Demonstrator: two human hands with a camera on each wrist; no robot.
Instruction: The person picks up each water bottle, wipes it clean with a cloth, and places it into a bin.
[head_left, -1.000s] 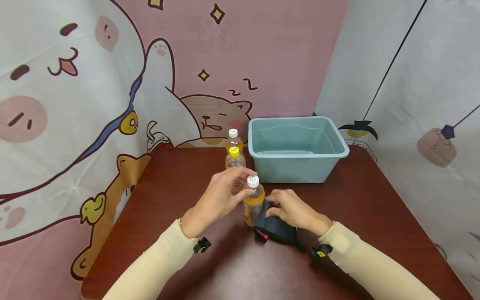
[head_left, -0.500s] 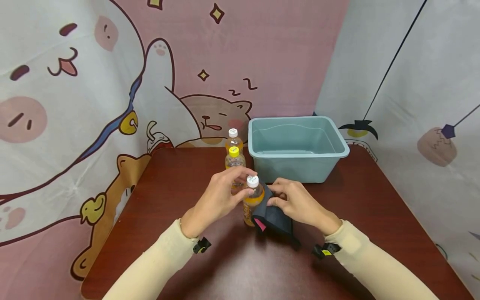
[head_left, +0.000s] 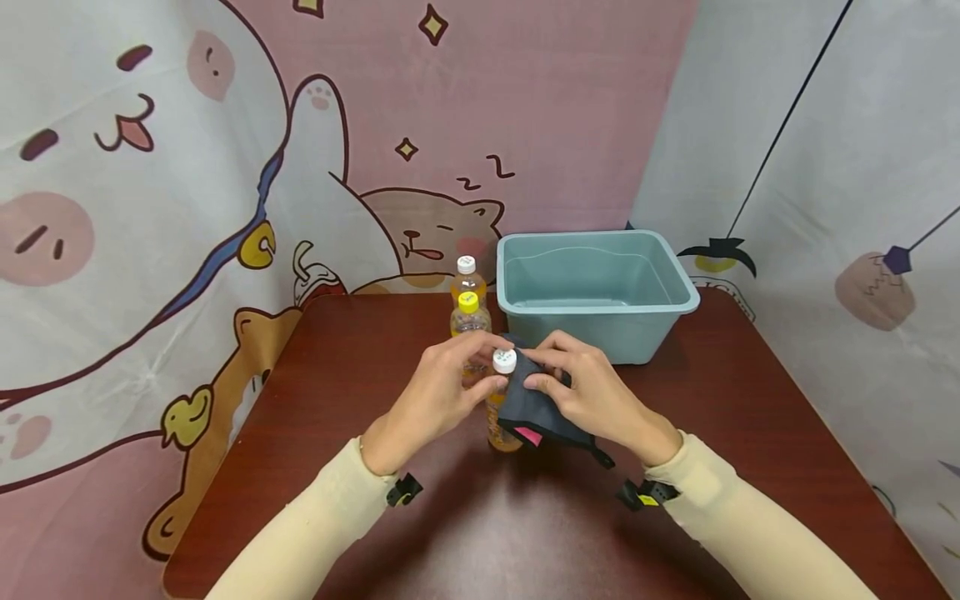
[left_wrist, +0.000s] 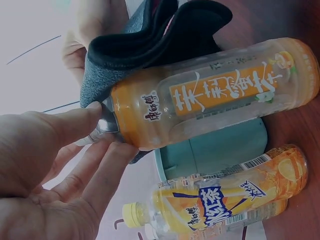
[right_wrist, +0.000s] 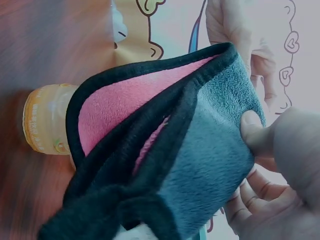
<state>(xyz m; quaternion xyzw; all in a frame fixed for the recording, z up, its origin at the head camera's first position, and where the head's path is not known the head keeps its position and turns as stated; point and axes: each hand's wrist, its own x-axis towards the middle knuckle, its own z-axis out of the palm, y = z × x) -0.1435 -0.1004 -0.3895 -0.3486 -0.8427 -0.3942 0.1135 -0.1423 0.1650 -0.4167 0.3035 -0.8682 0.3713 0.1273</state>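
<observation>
My left hand (head_left: 446,383) pinches the neck of an upright plastic tea bottle (left_wrist: 220,95) with a white cap (head_left: 505,361) and an orange label. In my right hand (head_left: 592,392), pinched between thumb and fingers, is a folded cleaning cloth (right_wrist: 210,150), dark grey outside, pink inside, with black edging and a hanging loop. The cloth lies against the bottle's upper right side and covers part of it in the head view. Below the cloth, the bottle's base stands on the table.
A yellow-capped bottle (head_left: 468,317) and a white-capped bottle (head_left: 467,279) stand in line behind the held one. Close to their right is a blue-green plastic tub (head_left: 577,337). The dark red wooden table (head_left: 360,350) reaches back to a cartoon-printed curtain (head_left: 562,108).
My right hand has lifted the cloth up along the bottle's right side, from near the table to just below the cap. The left hand and its bottle have stayed in place.
</observation>
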